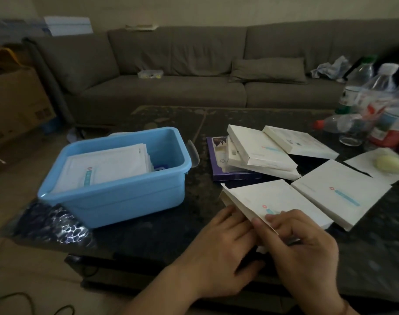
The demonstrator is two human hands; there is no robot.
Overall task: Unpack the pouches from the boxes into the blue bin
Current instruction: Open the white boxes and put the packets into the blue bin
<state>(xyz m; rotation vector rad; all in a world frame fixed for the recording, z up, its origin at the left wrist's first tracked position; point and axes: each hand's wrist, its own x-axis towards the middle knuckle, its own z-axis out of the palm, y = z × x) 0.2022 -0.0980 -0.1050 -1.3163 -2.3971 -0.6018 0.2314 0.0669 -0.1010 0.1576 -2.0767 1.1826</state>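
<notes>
Both hands work the near white box (273,201): left hand (219,244) braces its left edge, fingers loosely curled against it, right hand (305,242) pinches the thin card flap. Best to peel gently, since the card looks easy to tear. Flat pouches (107,167) stack in the smooth plastic blue bin (116,196), left.

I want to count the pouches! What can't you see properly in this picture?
- Head view: inside the box, hidden by its flap and both hands, left hand, right hand.
- Pouches in the blue bin: stacked, lower ones covered.
- Bottles: blurred, cut off by the right edge.
</notes>
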